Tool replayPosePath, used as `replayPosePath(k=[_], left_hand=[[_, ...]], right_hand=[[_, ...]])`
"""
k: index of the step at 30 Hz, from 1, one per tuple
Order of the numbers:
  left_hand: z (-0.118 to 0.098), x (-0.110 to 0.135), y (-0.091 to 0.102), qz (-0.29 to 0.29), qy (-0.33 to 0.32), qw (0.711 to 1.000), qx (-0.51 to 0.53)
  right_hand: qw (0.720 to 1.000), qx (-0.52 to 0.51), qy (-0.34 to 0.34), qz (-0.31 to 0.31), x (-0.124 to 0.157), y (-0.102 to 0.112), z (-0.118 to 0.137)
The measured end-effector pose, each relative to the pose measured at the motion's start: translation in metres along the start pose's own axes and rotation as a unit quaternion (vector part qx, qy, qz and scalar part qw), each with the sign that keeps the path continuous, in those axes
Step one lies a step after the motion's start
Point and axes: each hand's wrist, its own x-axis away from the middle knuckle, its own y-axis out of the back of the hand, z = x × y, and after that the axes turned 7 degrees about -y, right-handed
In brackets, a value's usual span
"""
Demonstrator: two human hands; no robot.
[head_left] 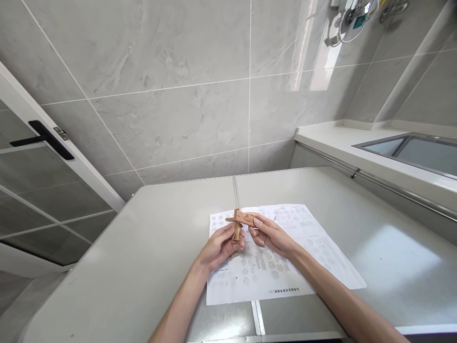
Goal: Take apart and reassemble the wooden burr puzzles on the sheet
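My left hand (220, 247) is closed around an upright brown wooden piece (236, 232) with a dark slot near its lower end. Between the fingers of my right hand (267, 232) is a second wooden piece (244, 218), held sideways with a small cut-out in its face. The two pieces meet at the top, touching or crossing; whether they are joined I cannot tell. A thin pointed bit of wood juts out to the left of them. Partly hidden below my left hand lies another small wooden piece (234, 254) on the printed paper sheet (303, 276).
The sheet lies on a pale folding table (143, 267) with a metal seam down its middle. Behind stands a grey tiled wall (171, 124). On the left is a glazed door (46, 200) with a black handle; a counter (321, 136) with a sink (421, 150) runs along the right.
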Motion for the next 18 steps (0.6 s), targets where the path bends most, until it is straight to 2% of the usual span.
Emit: replayPosePath(k=[3, 8, 11, 18], left_hand=[[-0.0014, 0.0011, 0.0012, 0.005, 0.006, 1.000, -0.012], [-0.0011, 0.0027, 0.0003, 0.044, 0.033, 0.998, -0.034], [-0.0005, 0.0024, -0.0005, 0.041, 0.031, 0.998, -0.040], [0.0040, -0.0008, 0.0018, 0.028, 0.026, 0.999, -0.020]], right_hand=[[1.000, 0.000, -0.004, 0.000, -0.0008, 0.0012, 0.0001], [0.999, 0.046, 0.017, -0.018, -0.0028, 0.0014, -0.0010], [0.996, 0.069, 0.027, -0.044, -0.0028, 0.0005, -0.0016], [0.998, 0.031, -0.019, -0.043, -0.0026, 0.0012, -0.0013]])
